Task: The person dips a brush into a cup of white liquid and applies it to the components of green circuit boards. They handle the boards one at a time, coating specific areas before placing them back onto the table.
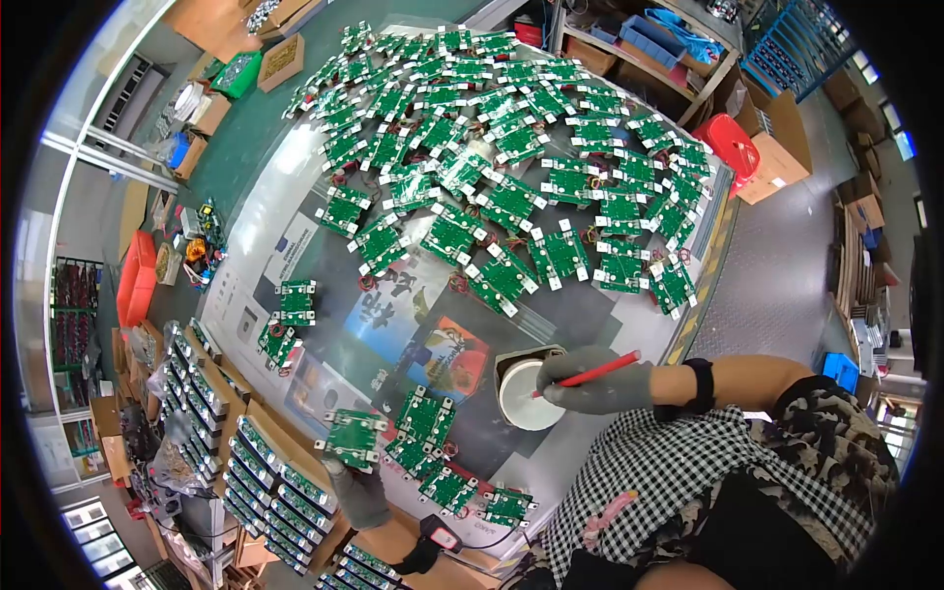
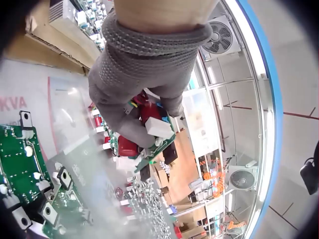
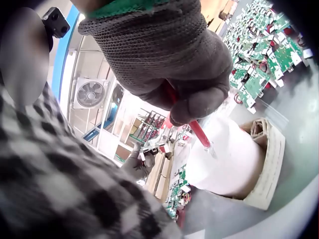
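My gloved left hand grips a green circuit board above the table's near left side. In the left wrist view, red parts and a white block show on that board's underside, between thumb and fingers. My gloved right hand pinches a slim red stick, which slants down to a pale, clear-looking tip. That tip overlaps a white tub standing in an open cardboard box. In the head view, the tub's mouth lies just left of my right fingers.
Many green circuit boards cover the far part of the table. Several more boards lie between my hands, with two at the left. Racks of boards line the near left side. A red stool stands beyond the striped right edge.
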A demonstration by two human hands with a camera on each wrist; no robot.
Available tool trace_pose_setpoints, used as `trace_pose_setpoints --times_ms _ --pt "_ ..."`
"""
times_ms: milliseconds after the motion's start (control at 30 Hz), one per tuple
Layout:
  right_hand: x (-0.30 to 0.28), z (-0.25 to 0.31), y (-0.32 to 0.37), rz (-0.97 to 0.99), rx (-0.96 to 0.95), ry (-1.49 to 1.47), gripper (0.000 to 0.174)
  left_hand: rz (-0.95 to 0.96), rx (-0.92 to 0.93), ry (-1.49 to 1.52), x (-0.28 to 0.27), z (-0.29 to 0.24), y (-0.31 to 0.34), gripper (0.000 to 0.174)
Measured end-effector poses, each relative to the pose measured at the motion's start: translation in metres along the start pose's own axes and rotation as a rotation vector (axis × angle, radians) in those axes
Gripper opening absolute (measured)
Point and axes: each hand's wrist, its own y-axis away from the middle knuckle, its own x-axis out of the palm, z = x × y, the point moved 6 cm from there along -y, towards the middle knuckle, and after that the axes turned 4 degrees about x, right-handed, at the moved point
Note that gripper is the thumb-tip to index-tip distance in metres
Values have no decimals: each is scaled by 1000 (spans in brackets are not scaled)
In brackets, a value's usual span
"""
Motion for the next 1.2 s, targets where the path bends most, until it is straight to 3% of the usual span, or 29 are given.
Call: trace_pose_setpoints --times_ms 67,133,200,267,367,500,567,600,667,733,800,867,933,1000,1033,1100,1200 --pt "9 -14 -3 -68 119 -188 24 -46 -165 145 3 20 5 62" --pt "8 -8 0 -91 133 -176 22 -41 -194 169 3 30 3 54" --pt "9 -10 3 -112 150 -161 21 118 -353 320 1 50 1 47" --pt "12 -7 5 -209 -52 32 22 56 -338 211 7 48 2 39" --pt "29 -18 -5 -88 -49 179 22 -4 -348 241 -13 58 -5 25" --pt "20 -25 -6 -9 -109 -82 22 -86 -354 175 -5 55 -5 22" --pt "8 -25 8 123 379 -478 22 -136 -357 100 -5 54 -6 27" --pt "2 -21 13 127 376 -473 22 -140 -352 103 3 50 -5 27" --pt "-9 -20 23 45 341 -506 21 -314 -417 10 20 41 -1 39" --pt "-4 -29 25 39 349 -467 22 -336 -408 -72 28 47 -12 48" --pt "0 -18 26 -77 -136 -45 23 -381 -350 -367 24 45 -22 45" --pt "12 1 36 97 -132 -35 25 -362 -348 -351 13 48 -38 38" --pt "5 11 42 52 -224 -145 25 -112 -443 -104 18 54 -49 29" --pt "-7 -3 47 114 178 -555 24 -67 -477 -49 17 53 -49 20" --pt "-15 -10 49 58 227 -678 24 -55 -508 -32 20 55 -46 17" --pt "-38 -9 54 -39 175 -811 29 -44 -535 -19 25 58 -40 15" --pt "-58 -9 62 -101 124 -979 31 74 -352 147 38 55 -31 18"
